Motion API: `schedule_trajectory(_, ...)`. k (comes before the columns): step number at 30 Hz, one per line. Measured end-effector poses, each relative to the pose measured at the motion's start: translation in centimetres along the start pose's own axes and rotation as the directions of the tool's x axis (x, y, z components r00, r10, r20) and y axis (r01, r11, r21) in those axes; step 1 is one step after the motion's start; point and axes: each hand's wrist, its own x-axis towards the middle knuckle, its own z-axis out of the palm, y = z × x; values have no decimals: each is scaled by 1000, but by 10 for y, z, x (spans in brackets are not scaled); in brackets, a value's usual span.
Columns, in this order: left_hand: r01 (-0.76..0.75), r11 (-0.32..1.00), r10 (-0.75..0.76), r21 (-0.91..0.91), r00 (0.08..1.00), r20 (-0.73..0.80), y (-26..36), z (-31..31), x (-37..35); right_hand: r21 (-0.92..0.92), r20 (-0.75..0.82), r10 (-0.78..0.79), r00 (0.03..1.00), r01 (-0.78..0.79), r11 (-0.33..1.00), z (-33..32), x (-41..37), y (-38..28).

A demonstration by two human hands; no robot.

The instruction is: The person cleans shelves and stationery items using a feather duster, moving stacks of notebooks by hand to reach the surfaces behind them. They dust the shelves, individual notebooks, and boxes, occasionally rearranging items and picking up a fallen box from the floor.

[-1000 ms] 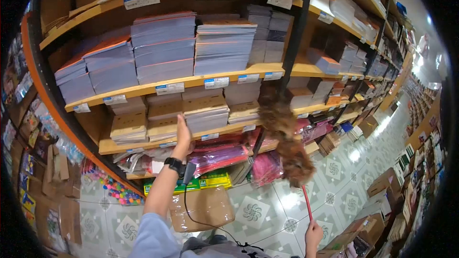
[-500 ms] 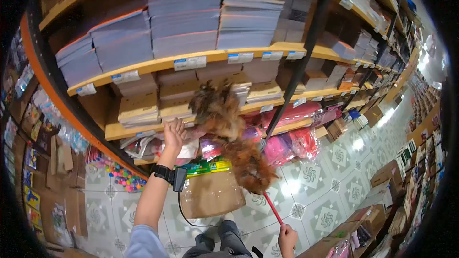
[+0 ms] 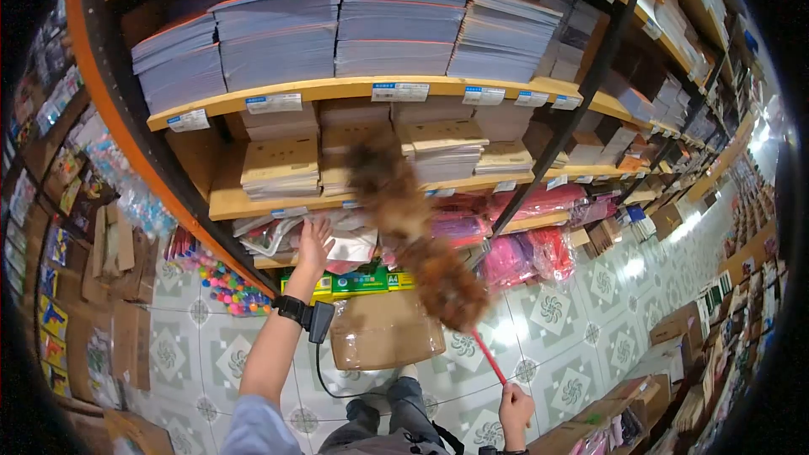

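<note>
My right hand [image 3: 516, 407] is closed around the red handle of a brown feather duster [image 3: 451, 286]. The duster slants up and left from the hand, and its blurred dark tip overlaps the middle shelf with stacks of tan paper booklets [image 3: 282, 167]. My left hand [image 3: 315, 242] is raised with fingers spread, holding nothing. It is just below the middle shelf's edge, in front of white and pink plastic-wrapped goods [image 3: 354, 244] on the lower shelf. A black strap with a small device [image 3: 318, 320] and cable is on the left wrist.
Tall stacks of blue-white paper [image 3: 404, 17] fill the upper shelf [image 3: 337, 91]. A taped cardboard box [image 3: 383, 333] stands on the tiled floor before my feet. Colourful balls [image 3: 236, 286] lie beside the orange rack post [image 3: 126, 118]. Boxes of goods [image 3: 607, 421] line the right side.
The view has shifted, so the shelves appear further right. The duster's feathered end has swung and is blurred by motion. My left hand sits slightly lower against the shelf.
</note>
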Motion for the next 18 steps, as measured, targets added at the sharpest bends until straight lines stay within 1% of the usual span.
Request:
schedule_trajectory(2, -40, 991, 30, -131, 997, -75, 1, 12, 0, -106, 116, -128, 985, 140, 984, -7, 4, 13)
schedule_trajectory(3, 36, 945, -41, -324, 999, -11, -8, 4, 2, -78, 140, -156, 978, 168, 983, -11, 6, 21)
schedule_trajectory(4, 20, 977, 91, -213, 861, 500, -39, -32, 44, -81, 132, -151, 980, 162, 983, -14, 8, 21)
schedule_trajectory(6, 65, 952, 52, -298, 929, 368, -16, 6, 15, 16, 84, -210, 974, 209, 978, -18, 18, 21)
schedule_trajectory(8, -27, 905, 114, -425, 977, 181, -15, 30, 25, 20, 83, -208, 975, 207, 978, -17, 36, 32)
schedule_trajectory(9, 40, 944, -54, -327, 998, -34, -2, 57, 13, 54, 51, -119, 992, 117, 992, -18, 45, 39)
schedule_trajectory(10, 2, 940, 37, -340, 994, 107, -10, 59, 20, 87, 25, -24, 999, 22, 996, -18, 53, 51)
schedule_trajectory(11, -5, 959, 37, -284, 994, 106, -13, 68, 24, -172, 164, 183, 969, -154, 973, -18, 65, 76)
schedule_trajectory(12, -11, 973, 36, -230, 994, 103, -16, 78, 25, -180, 171, 184, 968, -153, 972, -16, 71, 79)
schedule_trajectory(13, -6, 972, 28, -234, 995, 93, -21, 86, 30, -57, 3, 166, 986, -166, 985, -16, 77, 81)
schedule_trajectory(14, -41, 976, 65, -215, 992, 106, -26, 92, 34, 64, -164, 163, 973, -155, 986, -18, 82, 87)
schedule_trajectory(15, -75, 978, 99, -197, 988, 116, -31, 96, 38, 137, -159, 148, 976, -127, 982, -9, 90, 112)
schedule_trajectory(16, -69, 977, 90, -201, 991, 94, -37, 99, 42, 121, -143, 141, 980, -124, 985, -9, 95, 137)
schedule_trajectory(18, -148, 967, 167, -207, 983, 79, -43, 101, 53, 177, 2, 340, 940, -335, 925, -13, 101, 131)
